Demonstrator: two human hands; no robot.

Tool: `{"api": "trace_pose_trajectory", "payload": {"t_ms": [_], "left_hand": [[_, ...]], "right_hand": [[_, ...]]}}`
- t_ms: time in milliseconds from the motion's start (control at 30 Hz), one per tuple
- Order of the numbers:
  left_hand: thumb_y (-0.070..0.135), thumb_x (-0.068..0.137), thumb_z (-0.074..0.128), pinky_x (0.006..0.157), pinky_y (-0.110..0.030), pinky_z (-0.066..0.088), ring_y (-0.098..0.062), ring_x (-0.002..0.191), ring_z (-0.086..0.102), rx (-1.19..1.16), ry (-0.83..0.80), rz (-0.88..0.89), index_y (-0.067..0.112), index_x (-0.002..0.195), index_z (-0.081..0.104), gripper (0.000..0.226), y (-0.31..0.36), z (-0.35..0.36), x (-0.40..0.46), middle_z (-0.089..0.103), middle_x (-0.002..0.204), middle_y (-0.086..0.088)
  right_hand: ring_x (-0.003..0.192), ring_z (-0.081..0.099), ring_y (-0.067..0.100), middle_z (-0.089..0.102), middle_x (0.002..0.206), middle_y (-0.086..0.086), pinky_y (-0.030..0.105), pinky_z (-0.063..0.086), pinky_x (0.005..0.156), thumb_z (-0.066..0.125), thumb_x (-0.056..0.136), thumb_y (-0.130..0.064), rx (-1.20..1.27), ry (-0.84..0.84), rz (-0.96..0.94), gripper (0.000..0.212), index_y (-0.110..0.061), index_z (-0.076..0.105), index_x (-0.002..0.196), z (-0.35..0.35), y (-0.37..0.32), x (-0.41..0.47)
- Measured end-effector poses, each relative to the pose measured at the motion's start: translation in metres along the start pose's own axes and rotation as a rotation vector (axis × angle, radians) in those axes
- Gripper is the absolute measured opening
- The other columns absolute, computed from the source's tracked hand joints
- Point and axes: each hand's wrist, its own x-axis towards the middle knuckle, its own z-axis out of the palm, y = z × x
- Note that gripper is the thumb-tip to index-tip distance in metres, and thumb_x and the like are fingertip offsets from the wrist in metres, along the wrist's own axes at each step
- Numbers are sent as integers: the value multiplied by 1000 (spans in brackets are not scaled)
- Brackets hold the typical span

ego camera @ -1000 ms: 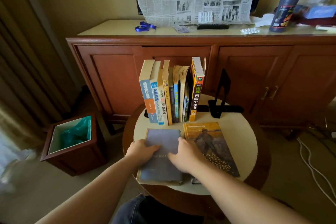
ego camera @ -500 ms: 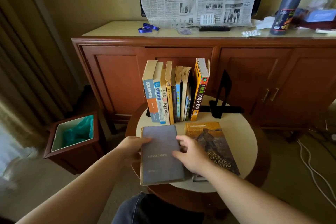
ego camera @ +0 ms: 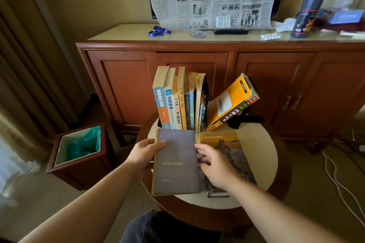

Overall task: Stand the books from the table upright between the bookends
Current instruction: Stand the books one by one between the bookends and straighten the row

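Both hands lift a grey hardback over the round counter

The left hand [ego camera: 145, 153] grips the grey hardback's [ego camera: 175, 161] left edge, thumb on the cover; the right hand [ego camera: 214, 165] curls its fingers under the right edge. The book is held face up above the round counter [ego camera: 264, 156], in front of the row of upright books [ego camera: 178, 100]. A yellow paperback [ego camera: 232, 102] leans steeply right against the black bookend [ego camera: 246, 120]. A brown illustrated book [ego camera: 233, 150] lies flat under the right hand.
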Motion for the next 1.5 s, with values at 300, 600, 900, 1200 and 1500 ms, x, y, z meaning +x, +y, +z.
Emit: {"api": "trace_pose_trajectory", "payload": {"t_ms": [300, 600, 900, 1200, 1500], "left_hand": [[35, 92, 75, 88, -52, 62, -38, 105, 76, -153, -221, -152, 14, 137, 58, 53, 22, 19, -6, 75, 119, -21], [43, 91, 72, 82, -46, 62, -33, 107, 75, -232, -366, -136, 25, 139, 55, 55, 44, 46, -14, 73, 126, -17], [50, 106, 48, 84, -41, 64, -39, 112, 73, -179, -433, -68, 23, 138, 58, 43, 52, 86, -25, 70, 126, -26], [70, 96, 46, 99, -46, 58, -35, 110, 75, -85, -473, 28, 34, 125, 61, 48, 54, 122, -28, 71, 121, -28], [44, 77, 84, 99, -48, 55, -33, 102, 74, -70, -503, 182, 38, 121, 72, 45, 44, 138, -24, 73, 108, -16]], "right_hand": [[157, 15, 15, 19, 170, -5, 38, 31, 122, 84, 87, -17, -421, 80, -599, 89, -31, 34, 159, -31, 6, -16], [123, 63, 13, 68, 128, -6, 43, 56, 97, 89, 74, -24, -137, 299, -606, 57, -18, 69, 127, -63, 1, -18], [93, 69, 5, 75, 97, -9, 31, 59, 77, 88, 75, -38, -74, 408, -328, 35, -24, 73, 104, -84, 1, -25], [88, 68, 7, 72, 90, -13, 37, 58, 67, 80, 72, -54, -52, 577, -216, 37, -39, 66, 103, -100, 24, -31], [94, 65, 0, 64, 102, -23, 12, 50, 68, 90, 75, -28, -32, 455, -131, 70, -33, 53, 134, -104, 31, -31]]}}
